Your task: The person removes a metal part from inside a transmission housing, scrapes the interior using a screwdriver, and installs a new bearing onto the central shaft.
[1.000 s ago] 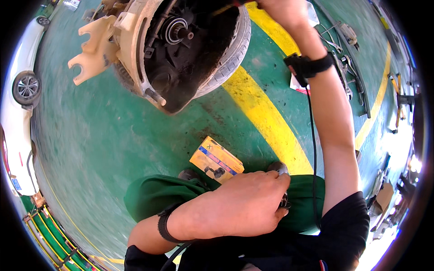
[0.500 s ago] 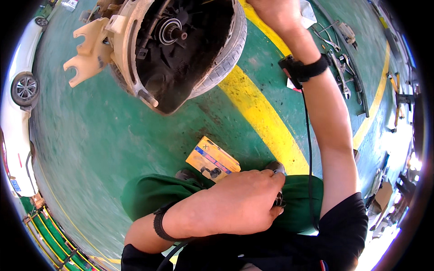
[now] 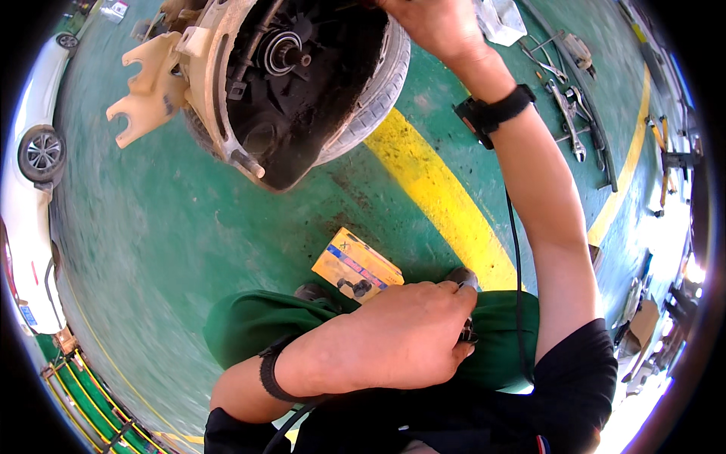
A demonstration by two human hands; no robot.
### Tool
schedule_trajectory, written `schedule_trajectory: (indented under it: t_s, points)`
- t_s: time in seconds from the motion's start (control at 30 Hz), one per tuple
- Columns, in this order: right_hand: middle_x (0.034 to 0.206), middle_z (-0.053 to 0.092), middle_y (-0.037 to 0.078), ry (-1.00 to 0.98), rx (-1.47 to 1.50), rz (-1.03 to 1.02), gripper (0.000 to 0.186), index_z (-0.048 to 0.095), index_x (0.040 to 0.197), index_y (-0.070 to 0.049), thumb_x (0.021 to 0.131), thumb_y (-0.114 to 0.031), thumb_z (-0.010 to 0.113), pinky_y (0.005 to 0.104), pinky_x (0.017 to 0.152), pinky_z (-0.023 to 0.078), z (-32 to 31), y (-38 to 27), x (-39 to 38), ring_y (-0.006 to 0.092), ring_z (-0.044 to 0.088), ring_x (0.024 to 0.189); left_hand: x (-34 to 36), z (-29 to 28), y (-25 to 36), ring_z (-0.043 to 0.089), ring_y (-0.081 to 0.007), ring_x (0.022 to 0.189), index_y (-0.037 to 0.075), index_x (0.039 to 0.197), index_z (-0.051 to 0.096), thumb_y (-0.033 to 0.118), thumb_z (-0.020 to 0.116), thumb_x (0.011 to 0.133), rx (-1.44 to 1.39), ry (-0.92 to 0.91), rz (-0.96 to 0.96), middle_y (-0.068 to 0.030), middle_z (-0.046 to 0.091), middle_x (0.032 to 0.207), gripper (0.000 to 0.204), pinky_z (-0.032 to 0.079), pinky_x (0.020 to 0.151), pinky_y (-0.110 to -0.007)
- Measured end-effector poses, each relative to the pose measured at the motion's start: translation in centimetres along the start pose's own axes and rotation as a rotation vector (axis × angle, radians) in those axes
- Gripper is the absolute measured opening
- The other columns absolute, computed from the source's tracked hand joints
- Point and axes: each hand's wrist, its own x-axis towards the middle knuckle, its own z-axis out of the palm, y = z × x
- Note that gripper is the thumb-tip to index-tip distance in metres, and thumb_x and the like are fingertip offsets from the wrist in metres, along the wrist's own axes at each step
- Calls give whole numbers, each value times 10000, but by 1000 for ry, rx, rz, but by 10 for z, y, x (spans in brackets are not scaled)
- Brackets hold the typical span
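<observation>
My left hand [image 3: 397, 333] is closed around a small dark metal part [image 3: 467, 329] above my lap, its fingertips mostly hidden. My right hand [image 3: 435, 23] reaches to the upper rim of a large tan cast housing [image 3: 212, 83], where its fingertips are hard to see. The housing's dark, grimy inside shows a shaft [image 3: 305, 59] with a ringed bearing and a rod beside it. A fork-shaped bracket [image 3: 147, 102] juts from its left side, and a tire [image 3: 382, 98] lies under it. A yellow cardboard box [image 3: 355, 265] is on the green floor by my feet.
At upper right are a white container [image 3: 499, 19], several wrenches [image 3: 571, 125] and a long dark bar [image 3: 605, 155]. Yellow-handled tools [image 3: 664, 166] lie further right. A white car [image 3: 30, 257] stands at far left, above yellow rails [image 3: 83, 397]. A painted yellow stripe [image 3: 423, 189] crosses the floor.
My right hand and forearm have shifted left along the housing's top, uncovering more of the white container and wrenches. My left hand has stayed nearly still.
</observation>
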Motion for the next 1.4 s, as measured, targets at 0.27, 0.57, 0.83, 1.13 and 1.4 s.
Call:
schedule_trajectory:
  t_s: [0.27, 0.57, 0.83, 1.13, 1.4]
  points:
    - [797, 715, 219, 66, -359, 17, 253, 634, 932, 5, 890, -218, 744, 402, 660, 573, -28, -41, 13, 382, 731, 763, -8, 2, -2, 654, -419, 953, -6, 1041, 525, 230, 695, 921, -1, 40, 26, -193, 630, 986, 313, 531, 791, -508]
    - [737, 730, 154, -35, -111, 319, 295, 607, 898, 40, 910, -216, 754, 329, 596, 562, -38, 7, -10, 196, 742, 701, -12, 5, 0, 664, -423, 933, -28, 1025, 524, 209, 702, 900, 22, 23, 58, -215, 640, 958, 321, 537, 781, -497]
    - [837, 722, 113, -135, -26, 440, 284, 595, 944, 39, 961, -210, 730, 306, 587, 566, -48, 23, -31, 151, 700, 695, -10, 9, -2, 671, -421, 917, -40, 994, 531, 188, 711, 884, 30, 59, 98, -222, 646, 925, 311, 540, 780, -497]
    - [816, 760, 107, 34, -91, 230, 339, 707, 1045, -4, 906, -302, 787, 311, 585, 567, -31, 53, -43, 158, 735, 671, -4, 11, -1, 669, -422, 920, -38, 992, 532, 183, 710, 883, 48, 55, 93, -221, 647, 928, 303, 540, 786, -494]
    - [828, 728, 90, -36, 201, 426, 479, 647, 1046, 49, 922, -388, 800, 276, 610, 590, -27, 71, -67, 131, 725, 691, -1, 8, 2, 663, -424, 919, -42, 988, 533, 187, 712, 886, 37, 29, 107, -224, 645, 925, 308, 536, 783, -497]
